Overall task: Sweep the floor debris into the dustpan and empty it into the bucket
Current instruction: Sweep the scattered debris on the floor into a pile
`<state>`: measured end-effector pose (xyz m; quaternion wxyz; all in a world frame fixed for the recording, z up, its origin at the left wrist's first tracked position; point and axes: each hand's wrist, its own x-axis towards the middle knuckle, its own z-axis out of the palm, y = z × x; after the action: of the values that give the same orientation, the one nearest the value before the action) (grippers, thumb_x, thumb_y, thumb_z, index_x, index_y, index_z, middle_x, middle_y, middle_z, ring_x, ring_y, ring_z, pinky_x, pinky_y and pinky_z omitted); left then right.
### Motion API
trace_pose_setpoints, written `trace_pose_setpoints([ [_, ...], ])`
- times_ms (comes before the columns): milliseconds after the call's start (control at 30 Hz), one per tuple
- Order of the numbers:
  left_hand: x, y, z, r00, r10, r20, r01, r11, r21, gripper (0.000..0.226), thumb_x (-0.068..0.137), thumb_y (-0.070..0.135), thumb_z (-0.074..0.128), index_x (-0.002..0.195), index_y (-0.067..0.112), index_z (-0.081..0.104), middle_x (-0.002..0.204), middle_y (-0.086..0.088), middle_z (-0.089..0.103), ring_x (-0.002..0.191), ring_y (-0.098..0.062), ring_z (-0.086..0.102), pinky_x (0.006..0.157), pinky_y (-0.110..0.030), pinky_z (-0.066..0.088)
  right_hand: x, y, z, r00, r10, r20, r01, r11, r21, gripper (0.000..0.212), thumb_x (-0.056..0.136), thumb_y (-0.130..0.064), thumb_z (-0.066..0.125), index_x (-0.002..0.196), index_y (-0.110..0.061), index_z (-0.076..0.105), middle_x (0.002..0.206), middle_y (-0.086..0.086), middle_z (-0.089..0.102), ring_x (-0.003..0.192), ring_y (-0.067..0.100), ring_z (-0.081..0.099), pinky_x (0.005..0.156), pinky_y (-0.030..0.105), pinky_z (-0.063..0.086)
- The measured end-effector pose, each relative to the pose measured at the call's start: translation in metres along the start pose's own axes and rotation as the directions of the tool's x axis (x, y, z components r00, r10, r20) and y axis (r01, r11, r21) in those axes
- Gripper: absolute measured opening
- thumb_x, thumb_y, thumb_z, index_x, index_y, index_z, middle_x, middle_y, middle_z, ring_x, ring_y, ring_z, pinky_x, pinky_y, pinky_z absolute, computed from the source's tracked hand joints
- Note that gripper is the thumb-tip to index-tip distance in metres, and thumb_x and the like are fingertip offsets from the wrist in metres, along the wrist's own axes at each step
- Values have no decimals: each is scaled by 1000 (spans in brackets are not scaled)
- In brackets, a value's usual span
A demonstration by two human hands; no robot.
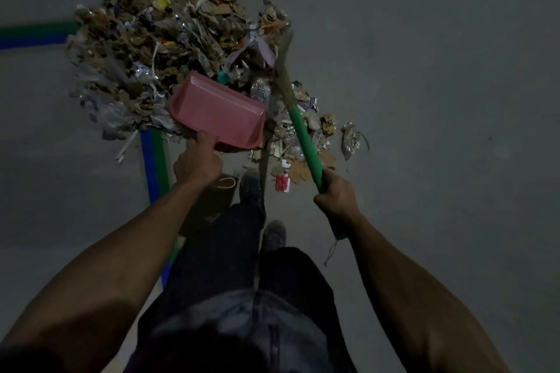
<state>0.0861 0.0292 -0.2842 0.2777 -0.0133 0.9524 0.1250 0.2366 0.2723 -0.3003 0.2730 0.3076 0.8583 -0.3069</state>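
Now left hand (197,165) grips dustpan (216,112), mouth toward debris (157,39); right hand (335,195) grips broom (298,127), bristles up-left.

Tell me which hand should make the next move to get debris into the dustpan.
Right. The right hand grips the green broom, whose bristles lie at the debris pile beside the pan's open side. The left hand only holds the pink dustpan, which looks empty, steady.

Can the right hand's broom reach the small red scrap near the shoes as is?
Probably yes: the right hand grips the broom, and the red scrap lies on bare floor beside its handle, nothing covering it.
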Motion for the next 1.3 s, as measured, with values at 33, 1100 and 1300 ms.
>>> trace_pose_setpoints([
  [33,-13,-1,0,1000,-7,-6,7,1000,-3,24,90,15,47,114,19,41,102,-12,52,85,-31,56,73,-45,50,-16,8,1,1000,16,-26,-16,999,28,39,70,-3,63,108,-11,58,88,12,63,75,31,59,60,34,48],
  [1100,-123,-77,35,990,-141,10,140,989,57,33,93,14,45,124,20,37,96,-5,36,80,-27,42,70,-41,38,-26,16,98,991,97,88,-99,995,19,32,76,-10,65,106,-6,60,100,15,66,89,31,65,80,45,58],
  [1300,-142,-92,29,993,-118,25,117,992,46,32,94,15,47,124,20,38,96,-5,35,80,-26,39,70,-42,34,-84,19,97,999,49,-21,-48,997,53,32,74,-3,66,104,-10,58,94,10,64,80,24,61,68,35,54],
])
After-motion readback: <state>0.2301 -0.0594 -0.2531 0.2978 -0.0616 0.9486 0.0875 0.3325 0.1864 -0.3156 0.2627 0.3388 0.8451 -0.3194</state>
